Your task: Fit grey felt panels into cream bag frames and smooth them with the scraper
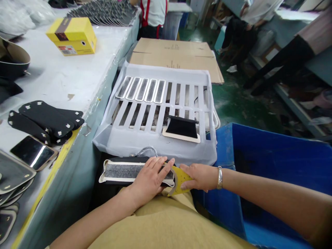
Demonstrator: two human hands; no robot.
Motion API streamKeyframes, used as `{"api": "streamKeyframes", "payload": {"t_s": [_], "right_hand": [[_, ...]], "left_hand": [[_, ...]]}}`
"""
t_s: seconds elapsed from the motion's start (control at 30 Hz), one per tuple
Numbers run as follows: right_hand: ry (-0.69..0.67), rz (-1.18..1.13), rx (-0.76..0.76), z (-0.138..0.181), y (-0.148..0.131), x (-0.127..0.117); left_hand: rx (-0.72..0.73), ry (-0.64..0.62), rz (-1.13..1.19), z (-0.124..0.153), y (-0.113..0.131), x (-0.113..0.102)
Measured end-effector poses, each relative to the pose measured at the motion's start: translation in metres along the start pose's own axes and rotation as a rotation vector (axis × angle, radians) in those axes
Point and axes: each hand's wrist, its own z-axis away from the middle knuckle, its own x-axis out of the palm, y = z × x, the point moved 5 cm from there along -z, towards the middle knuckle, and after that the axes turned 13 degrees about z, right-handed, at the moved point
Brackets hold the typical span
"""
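Observation:
My left hand (pixel 153 173) lies palm down with its fingers stretched across a long piece with a grey felt strip (pixel 121 170) and a pale border. The piece rests over something black in front of my body, and its right part is partly covered by this hand. My right hand (pixel 198 177), with a silver bracelet at the wrist, is closed on a yellow scraper-like tool (pixel 180 180) with a curved edge. That tool touches or nearly touches the piece's right end. Just beyond, a black piece with a cream edge (pixel 181 128) sits on the slotted grey-covered rack (pixel 155 141).
Several grey strips with white borders (pixel 141 89) lie in the rack's back row. Cardboard (pixel 171 52) lies behind it. A blue bin (pixel 280 155) stands at right. The left table (pixel 70 76) bears a yellow box (pixel 72 36) and black pieces (pixel 46 119). People are farther back.

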Motion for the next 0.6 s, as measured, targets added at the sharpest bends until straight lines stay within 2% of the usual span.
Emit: {"api": "streamKeyframes", "payload": {"t_s": [0.33, 0.6], "right_hand": [[0.079, 0.01, 0.065, 0.001, -0.001, 0.009], [0.082, -0.054, 0.11, 0.003, -0.007, 0.012]], "left_hand": [[0.0, 0.044, -0.105, 0.0, 0.006, 0.005], [0.009, 0.08, -0.162, 0.002, 0.005, 0.006]]}}
